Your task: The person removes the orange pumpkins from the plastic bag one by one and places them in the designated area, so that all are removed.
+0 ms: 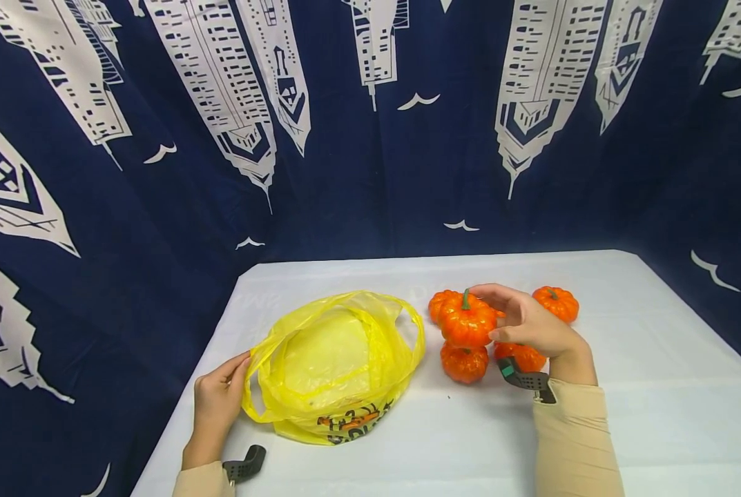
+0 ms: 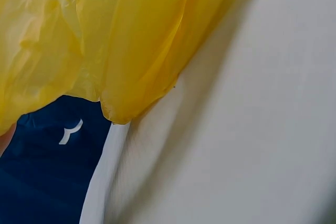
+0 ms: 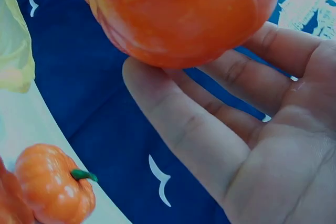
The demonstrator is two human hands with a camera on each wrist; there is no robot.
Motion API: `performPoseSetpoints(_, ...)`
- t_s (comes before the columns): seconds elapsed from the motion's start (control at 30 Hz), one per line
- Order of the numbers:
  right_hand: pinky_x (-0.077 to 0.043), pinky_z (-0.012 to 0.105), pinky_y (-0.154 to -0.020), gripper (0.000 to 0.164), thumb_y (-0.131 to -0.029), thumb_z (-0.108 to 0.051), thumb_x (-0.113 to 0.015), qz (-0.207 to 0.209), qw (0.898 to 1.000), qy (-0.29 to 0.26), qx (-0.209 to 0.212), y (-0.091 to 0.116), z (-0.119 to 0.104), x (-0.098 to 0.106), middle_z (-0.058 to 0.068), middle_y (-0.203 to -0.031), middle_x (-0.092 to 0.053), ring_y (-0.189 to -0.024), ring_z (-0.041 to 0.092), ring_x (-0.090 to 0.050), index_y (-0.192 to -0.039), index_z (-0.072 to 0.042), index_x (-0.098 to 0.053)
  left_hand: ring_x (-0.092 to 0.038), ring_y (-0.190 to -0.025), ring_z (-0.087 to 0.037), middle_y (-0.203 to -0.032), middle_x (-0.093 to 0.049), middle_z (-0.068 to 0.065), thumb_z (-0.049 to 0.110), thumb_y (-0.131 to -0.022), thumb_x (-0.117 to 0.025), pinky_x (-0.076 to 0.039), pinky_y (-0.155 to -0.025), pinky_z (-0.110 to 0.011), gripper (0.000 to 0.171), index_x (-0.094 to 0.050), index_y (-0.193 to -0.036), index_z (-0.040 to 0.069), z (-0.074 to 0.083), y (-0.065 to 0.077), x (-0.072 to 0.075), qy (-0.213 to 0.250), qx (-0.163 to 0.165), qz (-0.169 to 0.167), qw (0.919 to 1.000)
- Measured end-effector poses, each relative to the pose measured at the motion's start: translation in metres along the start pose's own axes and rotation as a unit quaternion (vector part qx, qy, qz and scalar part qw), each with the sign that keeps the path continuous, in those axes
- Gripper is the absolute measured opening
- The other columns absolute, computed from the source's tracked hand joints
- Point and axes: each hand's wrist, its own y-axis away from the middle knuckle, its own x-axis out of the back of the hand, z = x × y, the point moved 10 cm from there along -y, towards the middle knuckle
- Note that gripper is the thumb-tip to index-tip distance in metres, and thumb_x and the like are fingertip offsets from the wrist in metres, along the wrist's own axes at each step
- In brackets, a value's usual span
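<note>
A yellow plastic bag (image 1: 370, 386) stands on the table with its mouth spread wide and dark printing on its front. At its left edge my left hand (image 1: 217, 400) pinches the rim near a handle loop; in the left wrist view the bag (image 2: 142, 51) hides most of that hand. Right of the bag, my right hand (image 1: 534, 328) holds a small orange pumpkin (image 1: 466, 323) with a green stem, raised above the others. In the right wrist view, thumb and fingers touch the sides of this pumpkin (image 3: 178, 19).
Several more pumpkins lie on the white table (image 1: 656, 414): one below the held pumpkin (image 1: 465, 364), one partly behind it (image 1: 440, 302), one under the right wrist (image 1: 522, 357), one farther right (image 1: 555, 304). A dark blue printed curtain (image 1: 370, 186) hangs behind the table.
</note>
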Motion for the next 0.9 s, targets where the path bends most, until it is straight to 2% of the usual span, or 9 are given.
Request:
performPoseSetpoints(0.07, -0.055, 0.022, -0.093, 0.058, -0.087, 0.004, -0.063, 0.013, 1.000, 0.008, 0.000, 0.004, 0.001, 0.005, -0.012, -0.137, -0.056, -0.123, 0.005, -0.051, -0.142, -0.003, -0.047, -0.076, -0.081, -0.027, -0.088, -0.077, -0.018, -0.010, -0.078, -0.078, -0.041, -0.080, 0.004, 0.018, -0.078, -0.095, -0.004, 0.000, 0.000, 0.000, -0.001, -0.002, 0.001, 1.0000)
performPoseSetpoints(0.23, -0.052, 0.020, -0.095, 0.057, -0.086, 0.003, -0.062, 0.039, 0.999, 0.006, 0.001, 0.012, 0.003, 0.017, -0.012, -0.136, -0.058, -0.123, 0.004, -0.051, -0.141, -0.010, -0.051, -0.073, -0.083, -0.011, -0.087, -0.077, -0.017, -0.011, -0.077, -0.079, -0.041, -0.078, 0.004, 0.019, -0.079, -0.093, -0.003, 0.000, 0.000, 0.002, -0.004, -0.006, 0.009, 0.9999)
performPoseSetpoints(0.3, -0.051, 0.018, -0.096, 0.057, -0.086, 0.005, -0.060, 0.045, 0.999, 0.002, 0.011, 0.014, 0.004, 0.020, -0.011, -0.136, -0.059, -0.123, 0.004, -0.052, -0.140, -0.011, -0.051, -0.072, -0.083, -0.013, -0.087, -0.077, -0.017, -0.011, -0.076, -0.079, -0.041, -0.078, 0.004, 0.019, -0.079, -0.093, -0.003, 0.001, -0.001, 0.002, -0.003, -0.009, 0.010, 0.9999)
performPoseSetpoints(0.4, -0.052, 0.018, -0.095, 0.059, -0.085, 0.009, -0.055, 0.051, 0.998, -0.012, 0.026, 0.017, 0.005, 0.023, -0.011, -0.135, -0.060, -0.121, 0.005, -0.055, -0.140, -0.012, -0.051, -0.071, -0.084, -0.011, -0.087, -0.077, -0.017, -0.011, -0.076, -0.079, -0.041, -0.078, 0.004, 0.019, -0.079, -0.093, -0.003, 0.001, -0.001, 0.002, -0.005, -0.013, 0.011, 0.9999)
performPoseSetpoints(0.6, -0.053, 0.017, -0.092, 0.065, -0.082, 0.015, -0.048, 0.073, 0.996, -0.038, 0.036, 0.019, 0.009, 0.029, -0.010, -0.134, -0.061, -0.118, 0.005, -0.057, -0.140, -0.013, -0.052, -0.067, -0.086, 0.003, -0.085, -0.077, -0.016, -0.012, -0.074, -0.080, -0.041, -0.079, 0.004, 0.020, -0.079, -0.092, -0.002, 0.004, 0.000, 0.006, -0.007, -0.019, 0.018, 0.9997)
performPoseSetpoints(0.9, -0.056, 0.020, -0.091, 0.068, -0.081, 0.018, -0.043, 0.091, 0.991, -0.085, 0.046, 0.024, 0.015, 0.039, -0.008, -0.132, -0.062, -0.112, 0.007, -0.062, -0.141, -0.014, -0.053, -0.066, -0.087, 0.006, -0.085, -0.077, -0.018, -0.013, -0.075, -0.079, -0.041, -0.078, 0.004, 0.020, -0.078, -0.092, -0.004, 0.006, -0.002, 0.005, 0.007, -0.028, 0.016, 0.9995)
